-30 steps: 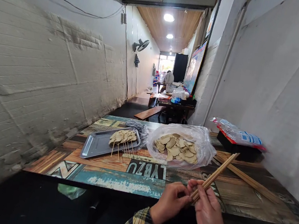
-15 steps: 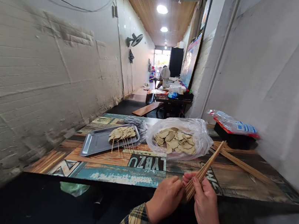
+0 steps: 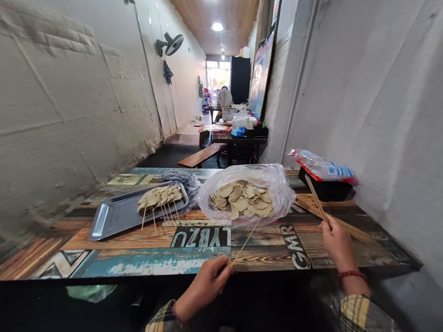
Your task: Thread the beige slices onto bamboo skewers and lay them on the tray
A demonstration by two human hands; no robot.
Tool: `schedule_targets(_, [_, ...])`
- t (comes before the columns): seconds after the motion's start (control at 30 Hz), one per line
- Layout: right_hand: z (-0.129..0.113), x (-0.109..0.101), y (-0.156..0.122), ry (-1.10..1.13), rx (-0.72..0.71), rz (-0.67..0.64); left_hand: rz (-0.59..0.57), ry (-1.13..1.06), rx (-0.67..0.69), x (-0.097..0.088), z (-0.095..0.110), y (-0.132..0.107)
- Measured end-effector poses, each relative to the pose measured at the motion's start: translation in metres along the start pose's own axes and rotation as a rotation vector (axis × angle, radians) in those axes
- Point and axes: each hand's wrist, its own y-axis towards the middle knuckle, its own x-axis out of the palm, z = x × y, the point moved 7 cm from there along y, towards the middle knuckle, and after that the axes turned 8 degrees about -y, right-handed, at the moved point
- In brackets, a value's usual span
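My left hand [image 3: 206,283] is closed on a single thin bamboo skewer [image 3: 245,242] at the table's near edge, its tip pointing up toward the clear plastic bag of pale flat slices [image 3: 245,197]. Out to the right over the table, my right hand [image 3: 337,240] is closed on a bundle of skewers [image 3: 316,198] tilted up and to the left, close to loose skewers lying on the table [image 3: 346,224]. A metal tray [image 3: 118,216] on the left holds several skewered slices [image 3: 158,199].
The painted wooden table [image 3: 158,256] runs between a brick wall on the left and a white wall on the right. A black box with a plastic packet [image 3: 324,173] stands at the back right. More tables, a bench and a seated person are far down the corridor.
My hands have parted: the right carried the bundle of skewers out to the right over the table, while the left kept one skewer near the front edge. The view swung left and down.
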Motion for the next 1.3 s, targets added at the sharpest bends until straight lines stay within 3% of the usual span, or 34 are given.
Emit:
schedule_targets(0.13, [0.032,0.018,0.002,-0.102,-0.024,-0.060,0.090,0.064,0.067,-0.011,0.005,0.006])
schedule_targets(0.2, [0.036,0.023,0.000,-0.118,-0.052,-0.074,0.116,0.104,0.073,-0.017,0.005,0.009])
schedule_targets(0.27, [0.024,0.022,-0.004,-0.117,-0.104,-0.048,0.122,0.152,0.073,-0.022,0.007,0.013])
schedule_targets(0.37, [-0.030,0.016,-0.021,-0.064,-0.327,0.034,0.102,0.215,0.093,-0.027,0.016,0.023])
schedule_targets(0.53, [-0.149,0.039,-0.080,0.025,-0.786,-0.190,0.058,0.260,0.153,-0.029,0.039,0.046])
schedule_targets(0.6, [-0.174,0.054,-0.100,0.019,-0.863,-0.269,0.051,0.248,0.167,-0.032,0.047,0.053])
schedule_targets(0.7, [-0.185,0.075,-0.114,0.040,-0.893,-0.364,0.051,0.186,0.150,-0.040,0.048,0.061])
schedule_targets(0.77, [-0.183,0.084,-0.109,0.127,-0.847,-0.420,0.075,0.099,0.105,-0.050,0.040,0.068])
schedule_targets(0.83, [-0.174,0.090,-0.093,0.251,-0.706,-0.465,0.163,-0.022,0.045,-0.064,0.027,0.077])
schedule_targets(0.93, [-0.155,0.103,-0.060,0.470,-0.320,-0.528,0.330,-0.128,-0.018,-0.080,0.006,0.096])
schedule_targets(1.07, [-0.138,0.128,-0.027,0.871,0.189,-0.561,0.347,0.017,-0.014,-0.074,-0.009,0.136])
schedule_targets(1.13, [-0.140,0.140,-0.014,0.950,0.269,-0.568,0.342,0.143,0.007,-0.066,-0.011,0.156])
schedule_targets(1.3, [-0.151,0.169,0.012,0.979,0.257,-0.609,0.360,0.449,0.002,-0.050,-0.017,0.187])
